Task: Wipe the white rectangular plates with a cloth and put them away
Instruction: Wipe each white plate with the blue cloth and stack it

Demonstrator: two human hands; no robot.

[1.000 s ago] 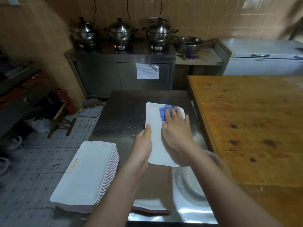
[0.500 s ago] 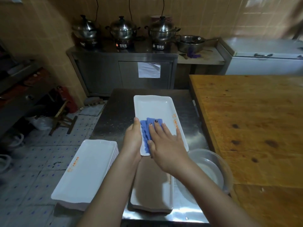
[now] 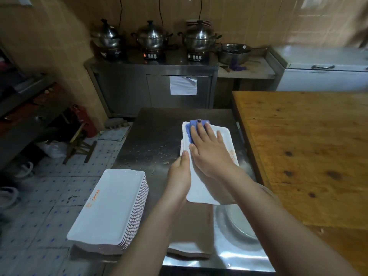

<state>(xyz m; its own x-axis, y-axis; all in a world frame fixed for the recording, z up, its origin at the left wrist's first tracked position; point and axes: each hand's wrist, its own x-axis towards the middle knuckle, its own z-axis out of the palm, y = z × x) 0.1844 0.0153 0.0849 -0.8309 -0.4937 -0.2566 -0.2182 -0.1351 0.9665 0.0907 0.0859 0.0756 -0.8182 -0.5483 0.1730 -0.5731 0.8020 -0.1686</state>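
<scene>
A white rectangular plate (image 3: 224, 137) is held above the steel table (image 3: 155, 140). My left hand (image 3: 179, 174) grips its left edge, thumb on top. My right hand (image 3: 209, 152) presses a blue cloth (image 3: 192, 129) flat against the plate's far end, fingers straight. Another white plate (image 3: 191, 226) lies in shadow under my arms near the table's front edge. A stack of several white plates (image 3: 111, 208) sits at the table's front left corner.
A clear bowl (image 3: 239, 222) stands to the right of my arms. A wooden table (image 3: 310, 148) adjoins on the right. Behind are a steel counter (image 3: 151, 80) with three lidded pots and a white chest freezer (image 3: 322, 70).
My right hand slid the cloth from the plate's near end to its far end. The plate shifted slightly in my left hand's grip.
</scene>
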